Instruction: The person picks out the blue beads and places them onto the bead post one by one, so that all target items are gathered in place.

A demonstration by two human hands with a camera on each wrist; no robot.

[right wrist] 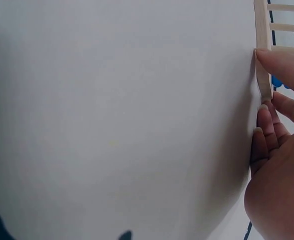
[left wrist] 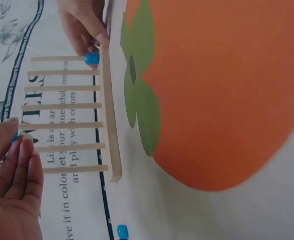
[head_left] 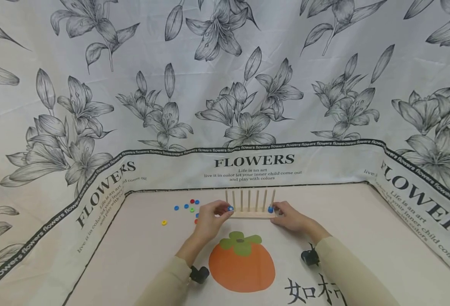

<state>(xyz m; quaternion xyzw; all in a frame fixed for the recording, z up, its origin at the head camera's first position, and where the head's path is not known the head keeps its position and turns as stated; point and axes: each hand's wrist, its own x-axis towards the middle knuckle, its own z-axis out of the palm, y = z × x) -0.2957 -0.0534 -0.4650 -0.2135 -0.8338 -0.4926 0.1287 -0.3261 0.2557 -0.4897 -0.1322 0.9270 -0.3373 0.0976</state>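
A wooden peg rack (head_left: pixel 253 215) with several upright pegs stands on the table. Blue beads (left wrist: pixel 91 58) sit low on its rightmost peg. My left hand (head_left: pixel 209 219) pinches a small blue bead (left wrist: pixel 14 135) between thumb and fingertips; in the left wrist view it is level with the upper part of the pegs, and the fingers partly hide it. At the opposite end, my right hand (head_left: pixel 291 217) grips the end of the rack's base (right wrist: pixel 262 75), thumb against the front side. The remaining right fingers (right wrist: pixel 272 132) curl beside that end.
Left of the rack lie several loose beads, among them a yellow bead (head_left: pixel 164 222), a red bead (head_left: pixel 192 201), a green bead (head_left: pixel 192 210) and a blue bead (head_left: pixel 176 208). A printed persimmon (head_left: pixel 241 267) marks the cloth in front. Behind hangs a flower-patterned curtain (head_left: pixel 179 168).
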